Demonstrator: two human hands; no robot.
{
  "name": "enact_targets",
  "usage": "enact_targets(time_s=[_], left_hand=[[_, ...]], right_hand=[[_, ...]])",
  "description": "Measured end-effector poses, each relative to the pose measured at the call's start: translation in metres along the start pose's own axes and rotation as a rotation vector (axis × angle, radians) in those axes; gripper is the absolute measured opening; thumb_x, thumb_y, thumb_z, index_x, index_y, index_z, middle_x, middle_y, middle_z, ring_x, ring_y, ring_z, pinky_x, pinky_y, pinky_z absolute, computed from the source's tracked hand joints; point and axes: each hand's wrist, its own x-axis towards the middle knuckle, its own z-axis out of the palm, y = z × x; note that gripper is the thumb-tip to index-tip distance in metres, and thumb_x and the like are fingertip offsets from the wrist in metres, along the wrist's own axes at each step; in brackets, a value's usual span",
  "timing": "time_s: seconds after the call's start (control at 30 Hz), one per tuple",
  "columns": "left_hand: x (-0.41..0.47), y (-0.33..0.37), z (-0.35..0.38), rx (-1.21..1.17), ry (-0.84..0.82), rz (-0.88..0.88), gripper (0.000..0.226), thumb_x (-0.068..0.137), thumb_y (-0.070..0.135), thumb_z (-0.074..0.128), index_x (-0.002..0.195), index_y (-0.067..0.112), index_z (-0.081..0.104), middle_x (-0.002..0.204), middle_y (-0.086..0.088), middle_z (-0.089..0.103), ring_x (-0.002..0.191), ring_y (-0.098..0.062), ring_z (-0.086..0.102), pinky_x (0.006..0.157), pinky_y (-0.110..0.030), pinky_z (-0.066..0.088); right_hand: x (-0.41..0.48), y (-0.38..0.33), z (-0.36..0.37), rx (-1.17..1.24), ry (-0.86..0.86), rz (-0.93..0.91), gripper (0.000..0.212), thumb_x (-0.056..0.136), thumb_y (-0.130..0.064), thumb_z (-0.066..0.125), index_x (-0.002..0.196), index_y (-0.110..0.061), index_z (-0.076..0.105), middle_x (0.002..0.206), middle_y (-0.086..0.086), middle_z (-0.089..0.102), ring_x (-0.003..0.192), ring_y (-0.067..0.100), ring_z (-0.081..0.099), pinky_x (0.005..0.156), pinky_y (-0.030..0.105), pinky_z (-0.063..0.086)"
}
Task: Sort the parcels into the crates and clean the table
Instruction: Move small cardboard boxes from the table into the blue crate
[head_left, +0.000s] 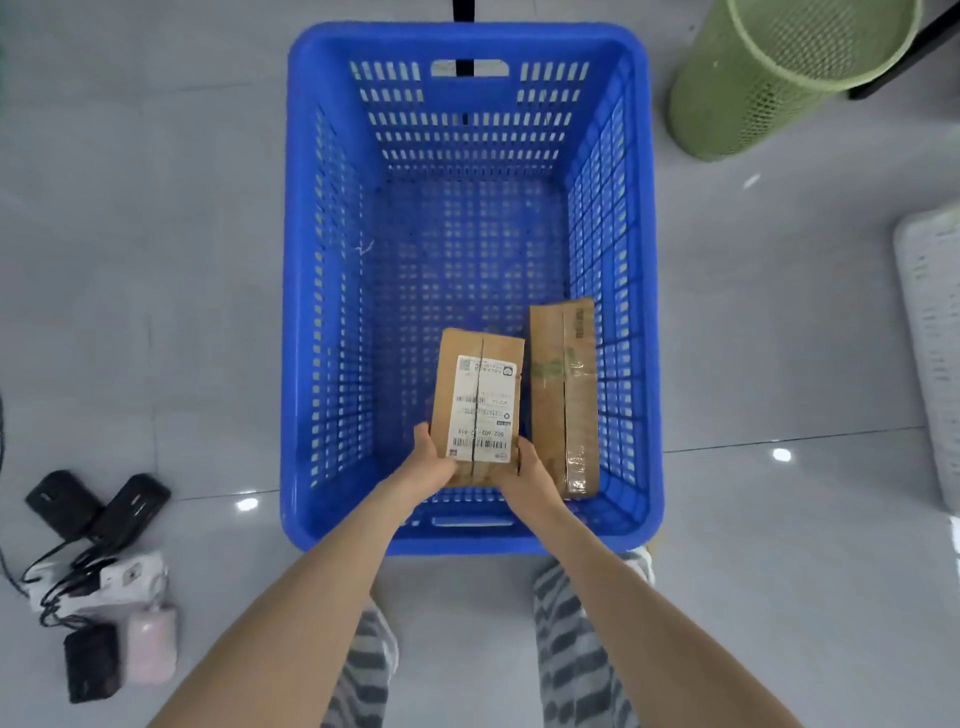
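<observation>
Near end of blue crate (291, 322) | labelled parcel (480, 400) low inside, fingers of left hand (434, 462) and right hand (525, 474) grasping its near edge | plain parcel (563, 400) already stowed just right | bench unseen, remainder unknown

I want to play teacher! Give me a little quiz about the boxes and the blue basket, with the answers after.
1. True or false: the left hand and the right hand both hold the labelled parcel.
2. Where is the taped parcel? A) inside the blue crate, near its right wall; B) on top of the labelled parcel; C) held in the left hand alone.
3. Fill the gap: ___ parcels are in view.
Key: 1 true; 2 A; 3 two.
</observation>
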Motion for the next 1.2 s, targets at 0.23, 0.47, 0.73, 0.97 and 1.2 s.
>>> enact_targets(time_s=[0.23,0.47,0.73,0.97,1.2], left_hand=[[0.057,-0.028,0.029,-0.038,0.050,-0.047,0.074,0.087,0.011,0.062,0.143,0.018,0.015,0.133,-0.009,0.036,0.104,-0.015,0.039,0.086,-0.024,0.036],[0.085,-0.052,0.051,0.134,0.011,0.036,0.065,0.093,0.002,0.050,0.144,0.008,0.010,0.130,-0.008,0.049,0.101,-0.015,0.047,0.085,-0.027,0.041],[0.122,-0.064,0.069,0.193,0.058,0.045,0.062,0.093,0.011,0.051,0.139,0.017,0.010,0.122,-0.002,0.051,0.099,-0.019,0.052,0.082,-0.035,0.044],[0.132,-0.070,0.079,0.510,-0.173,0.128,0.073,0.095,0.009,0.047,0.152,0.027,0.004,0.159,0.005,-0.003,0.143,-0.022,0.020,0.115,-0.042,0.025],[0.132,-0.073,0.075,0.490,-0.150,0.154,0.074,0.092,0.012,0.048,0.151,0.029,0.008,0.158,0.007,0.011,0.141,-0.018,0.026,0.112,-0.043,0.031]], right_hand=[[0.045,0.025,0.014,-0.007,-0.065,0.086,0.084,0.088,-0.014,0.056,0.151,-0.017,0.000,0.153,0.006,0.018,0.136,0.024,0.030,0.109,0.037,0.031],[0.078,0.050,0.014,-0.188,-0.079,0.123,0.100,0.091,-0.027,0.059,0.147,-0.011,-0.022,0.158,0.005,-0.011,0.146,0.023,0.003,0.118,0.034,0.012],[0.104,0.064,0.019,-0.412,-0.102,0.141,0.099,0.095,-0.035,0.053,0.143,-0.008,-0.030,0.155,0.007,-0.026,0.147,0.023,-0.010,0.120,0.036,0.003],[0.114,0.071,0.022,-0.671,-0.216,0.203,0.087,0.098,-0.028,0.045,0.146,-0.004,-0.024,0.151,0.006,-0.035,0.146,0.023,-0.015,0.120,0.037,0.002],[0.108,0.071,0.020,-0.554,-0.210,0.080,0.077,0.099,-0.021,0.043,0.151,-0.010,-0.013,0.158,0.001,-0.020,0.147,0.019,-0.004,0.119,0.031,0.009]])
